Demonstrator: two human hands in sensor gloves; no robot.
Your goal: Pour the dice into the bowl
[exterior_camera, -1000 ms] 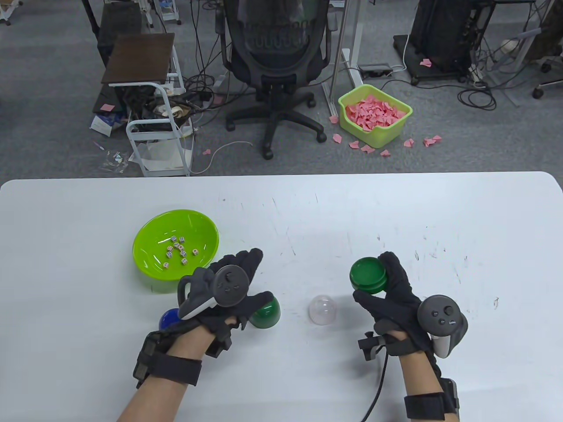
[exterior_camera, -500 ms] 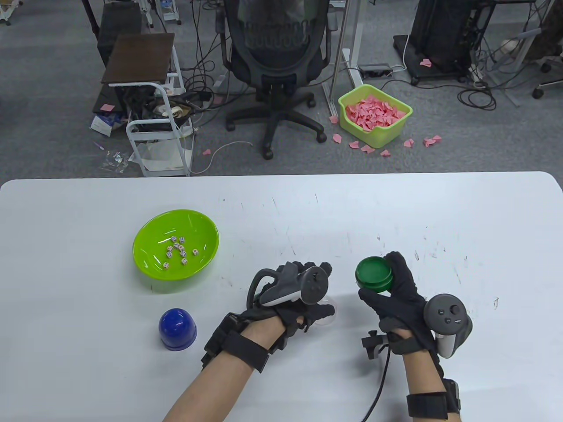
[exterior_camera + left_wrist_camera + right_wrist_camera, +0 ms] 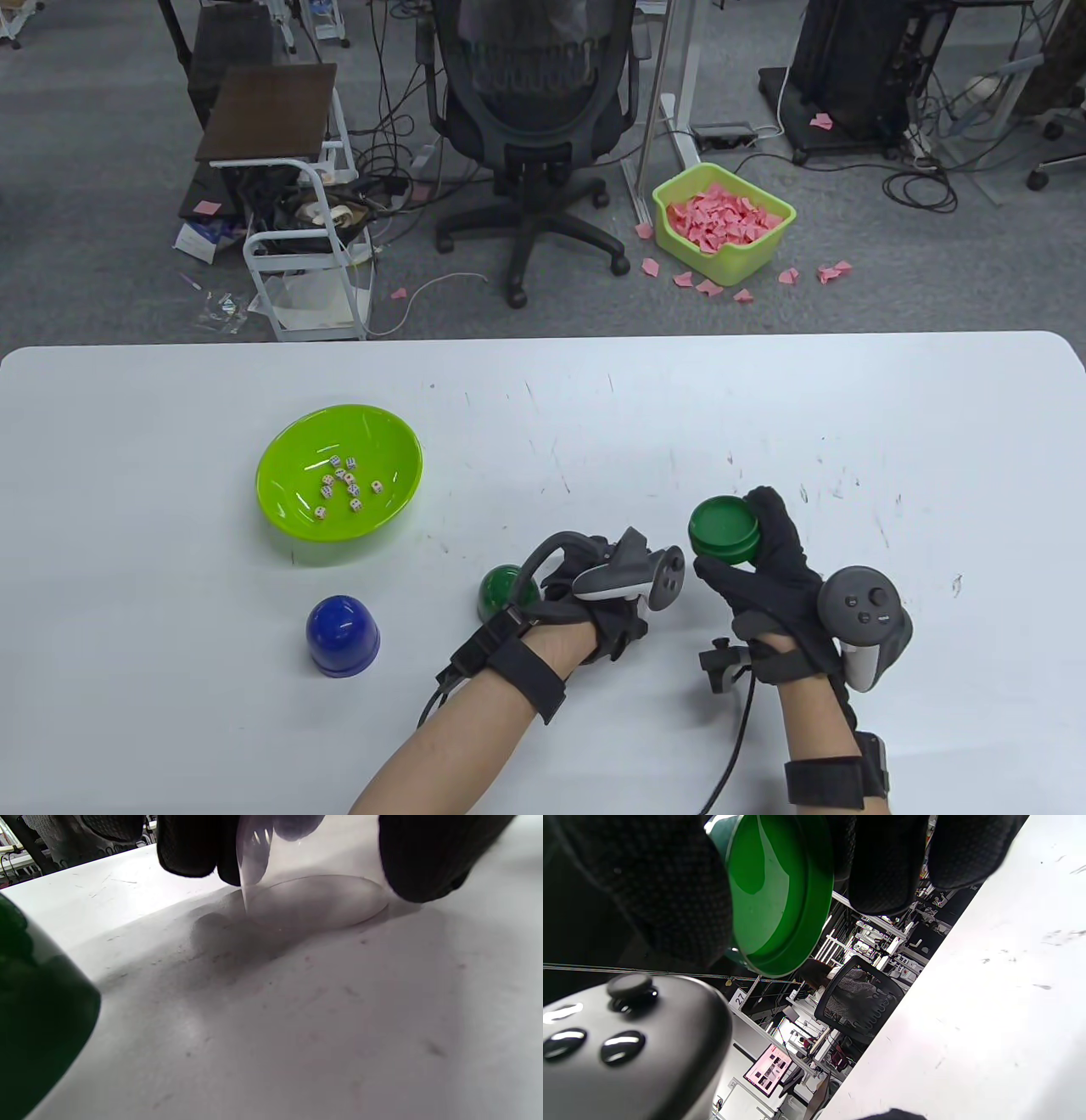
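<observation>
The clear cup (image 3: 305,887) stands mouth-down on the white table (image 3: 297,1018), its round rim lying flat on the scuffed surface and its see-through wall rising toward the top edge. The left hand (image 3: 305,840) comes down over the cup, with one black gloved finger (image 3: 191,844) curled against its left side and another (image 3: 428,853) against its right side, so the cup sits pinched between them. Well left of the cup and nearer the camera, a dark green dome (image 3: 38,1027) fills the lower left corner, blurred and cut off by the edge.
</observation>
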